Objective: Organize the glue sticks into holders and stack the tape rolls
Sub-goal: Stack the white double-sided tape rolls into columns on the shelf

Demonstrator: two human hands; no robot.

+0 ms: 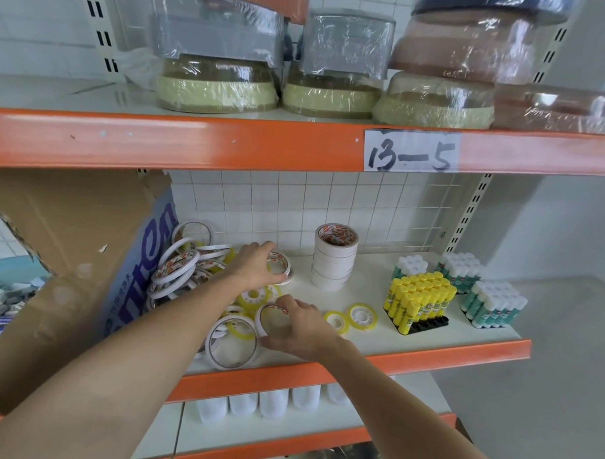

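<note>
While both arms reach onto the middle shelf, my left hand grips a thin white tape roll w/ red print, fingers curled over its rim; roll sits tilted on top of another roll near the shelf's centre. My right hand pinches a second thin roll by its edge, thumb and fingers round the ring, held upright just above the shelf front. Hands are apart, each clamped on its own roll.

Loose tape pile: many thin rolls heaped at left, against a torn cardboard box. Yellow-tinted clear rolls lie flat nearby; two sit just right of my right hand. Stacked tape: column of wider white rolls, upright, behind and right of my left hand, not touching it.

Glue sticks: yellow-capped batch stands upright in a black holder, front rows of holder unfilled. White-capped, green-bodied batches stand right of and behind it; their holders can't be made out.

Upper shelf bears wrapped containers; label on beam reads "13-5".
</note>
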